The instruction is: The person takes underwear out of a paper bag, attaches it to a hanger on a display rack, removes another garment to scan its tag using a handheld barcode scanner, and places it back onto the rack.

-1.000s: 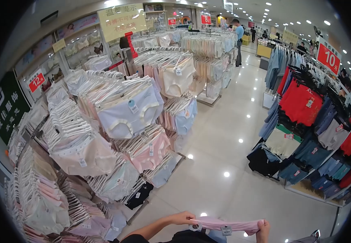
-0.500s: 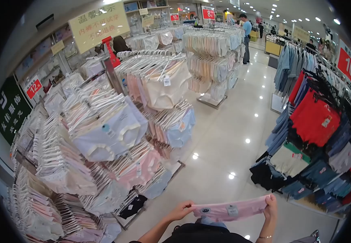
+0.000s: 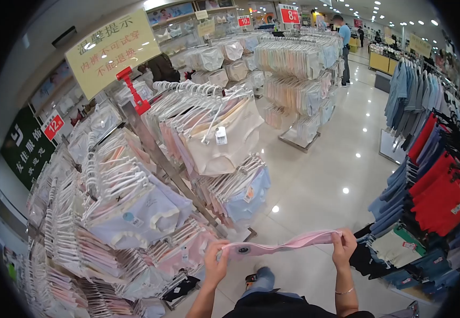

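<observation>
A pink pair of underpants (image 3: 288,246) is stretched out sideways between my two hands, low in the view. My left hand (image 3: 215,261) pinches its left end, close to a round dark sticker on the fabric. At the other end, the fingers of my right hand (image 3: 343,247) are closed on the edge. The fabric is seen nearly edge-on, with a wavy upper rim. To the left, pale lilac underpants (image 3: 142,220) and cream underpants (image 3: 224,143) with a white tag hang on white hangers, apart from my hands.
A metal rack post (image 3: 169,169) holds a red clip (image 3: 133,91) and a yellow sign (image 3: 112,50). Another underwear rack (image 3: 299,79) stands ahead beside the tiled aisle (image 3: 341,159). Red shorts (image 3: 442,193) and jeans hang at the right. A person (image 3: 344,47) stands far back.
My view has shifted, and the racks on the left look nearer. Both hands are higher in view. The pink underpants have tipped from broadside to nearly edge-on, hiding their pale label.
</observation>
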A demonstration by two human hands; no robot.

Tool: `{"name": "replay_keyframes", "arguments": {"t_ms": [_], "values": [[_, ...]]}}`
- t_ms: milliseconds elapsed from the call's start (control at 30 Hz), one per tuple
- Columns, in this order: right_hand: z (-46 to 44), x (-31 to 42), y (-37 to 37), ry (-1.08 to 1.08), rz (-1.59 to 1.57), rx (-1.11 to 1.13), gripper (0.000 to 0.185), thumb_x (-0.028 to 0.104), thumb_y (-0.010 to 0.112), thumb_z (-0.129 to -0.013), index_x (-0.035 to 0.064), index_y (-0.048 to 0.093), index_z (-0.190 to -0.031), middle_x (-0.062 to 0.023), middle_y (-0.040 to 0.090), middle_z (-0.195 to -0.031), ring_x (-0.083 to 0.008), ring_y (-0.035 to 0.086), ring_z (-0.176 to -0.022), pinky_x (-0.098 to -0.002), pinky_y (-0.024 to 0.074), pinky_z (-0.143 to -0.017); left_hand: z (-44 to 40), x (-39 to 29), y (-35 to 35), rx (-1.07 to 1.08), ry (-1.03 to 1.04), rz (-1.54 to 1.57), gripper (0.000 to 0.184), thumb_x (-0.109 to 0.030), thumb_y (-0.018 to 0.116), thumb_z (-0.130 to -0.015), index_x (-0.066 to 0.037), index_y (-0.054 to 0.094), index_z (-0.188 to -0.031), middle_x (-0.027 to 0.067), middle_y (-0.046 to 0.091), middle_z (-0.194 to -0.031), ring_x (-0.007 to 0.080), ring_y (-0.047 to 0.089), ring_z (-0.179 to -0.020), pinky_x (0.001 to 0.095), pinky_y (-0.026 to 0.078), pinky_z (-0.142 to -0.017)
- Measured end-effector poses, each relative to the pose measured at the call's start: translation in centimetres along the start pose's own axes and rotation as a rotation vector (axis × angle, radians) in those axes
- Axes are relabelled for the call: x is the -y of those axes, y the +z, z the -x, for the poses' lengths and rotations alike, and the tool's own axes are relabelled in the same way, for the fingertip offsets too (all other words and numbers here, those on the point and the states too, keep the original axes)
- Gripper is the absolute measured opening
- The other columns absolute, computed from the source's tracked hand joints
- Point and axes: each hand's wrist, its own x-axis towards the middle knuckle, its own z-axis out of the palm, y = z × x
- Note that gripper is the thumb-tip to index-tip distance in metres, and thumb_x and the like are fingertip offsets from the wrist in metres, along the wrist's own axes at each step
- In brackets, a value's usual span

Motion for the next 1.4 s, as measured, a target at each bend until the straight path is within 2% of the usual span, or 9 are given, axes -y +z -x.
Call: {"name": "replay_keyframes", "arguments": {"t_ms": [233,467,567,667,1000,1033,1167,1300,1400], "values": [[-6.6,2.7,5.6,-0.029,-0.519,-0.009,0.017,0.011,0.053,-0.069,-0.0018,0.048,-0.059,-0.0059,0.044,-0.053,-0.0113,0.039,-0.045,-0.0224,0.0298,-0.04,-15.6,-4.6,-0.5,-0.206,0.535,-0.471,0.006,-0.005,0.056,-0.066,-0.001,0.053,-0.069,0.0175,0.044,-0.104,0.0324,0.041,-0.097,0.0372,0.032,-0.08],[-12.5,0.5,12.2,-0.11,-0.507,0.231,0.016,0.012,0.058,-0.066,-0.0021,0.05,-0.062,-0.0086,0.048,-0.054,-0.0133,0.044,-0.044,-0.0215,0.033,-0.039,-27.1,-3.9,1.7,-0.153,0.577,-0.828,0.01,-0.01,0.056,-0.067,-0.001,0.052,-0.071,0.0177,0.044,-0.103,0.0343,0.042,-0.093,0.0389,0.033,-0.077],[-14.1,-0.7,14.6,-0.072,-0.424,0.395,0.008,0.002,0.06,-0.06,-0.003,0.055,-0.065,-0.0099,0.051,-0.058,-0.0137,0.046,-0.046,-0.0208,0.0335,-0.041,-29.3,-2.2,2.3,-0.044,0.306,-0.747,0.012,-0.01,0.056,-0.068,0.0,0.051,-0.072,0.0144,0.048,-0.088,0.0295,0.05,-0.074,0.0352,0.039,-0.061],[-15.8,-1.9,16.3,-0.075,-0.387,0.535,0.009,-0.002,0.06,-0.059,-0.0031,0.056,-0.066,-0.0095,0.052,-0.06,-0.0139,0.046,-0.046,-0.0209,0.0334,-0.041,-30.8,-1.2,2.0,-0.003,0.305,-0.474,0.011,-0.008,0.056,-0.069,0.0,0.051,-0.073,0.0107,0.047,-0.072,0.0234,0.048,-0.055,0.0304,0.038,-0.048],[-22.7,-6.9,18.6,-0.039,-0.595,0.81,0.007,0.001,0.056,-0.061,-0.0052,0.054,-0.063,-0.0107,0.052,-0.057,-0.0149,0.046,-0.045,-0.0218,0.0324,-0.039,-32.6,-0.1,-1.1,0.205,0.186,-0.267,0.006,-0.004,0.056,-0.066,0.0,0.052,-0.068,0.0067,0.049,-0.062,0.0146,0.044,-0.051,0.0228,0.035,-0.048],[-23.8,-7.5,18.8,-0.034,-0.614,0.857,0.007,0.002,0.056,-0.062,-0.0053,0.054,-0.063,-0.0107,0.052,-0.056,-0.0148,0.046,-0.045,-0.0219,0.0323,-0.039,-32.2,0.1,-2.0,0.262,0.041,-0.227,0.007,-0.005,0.055,-0.065,0.0,0.052,-0.068,0.0105,0.053,-0.075,0.0175,0.049,-0.062,0.0242,0.038,-0.055],[-27.1,-9.5,19.3,0.085,-0.624,0.876,0.008,0.003,0.053,-0.065,-0.0047,0.052,-0.062,-0.0087,0.049,-0.054,-0.0125,0.044,-0.046,-0.0219,0.0322,-0.041,-31.1,-0.4,-0.9,-0.047,0.197,-0.485,0.012,-0.008,0.055,-0.065,0.003,0.05,-0.066,0.0177,0.044,-0.106,0.0296,0.042,-0.098,0.0347,0.031,-0.082],[-30.0,-12.8,20.2,0.22,-0.677,0.727,0.01,0.006,0.052,-0.071,-0.0023,0.051,-0.066,-0.0048,0.05,-0.06,-0.0079,0.043,-0.052,-0.0192,0.0328,-0.046,-29.2,0.8,1.6,-0.476,0.33,-0.509,0.013,-0.01,0.05,-0.07,0.001,0.048,-0.065,0.0181,0.044,-0.105,0.0311,0.04,-0.1,0.0393,0.027,-0.087],[-32.1,-14.7,21.8,0.338,-0.827,0.641,0.009,0.006,0.05,-0.075,-0.0015,0.051,-0.072,-0.0026,0.051,-0.066,-0.0043,0.044,-0.058,-0.017,0.0344,-0.049,-28.2,2.0,2.3,-0.815,0.356,-0.166,0.017,-0.014,0.048,-0.074,0.001,0.047,-0.068,0.0162,0.045,-0.101,0.0289,0.04,-0.1,0.0385,0.027,-0.088]]}}
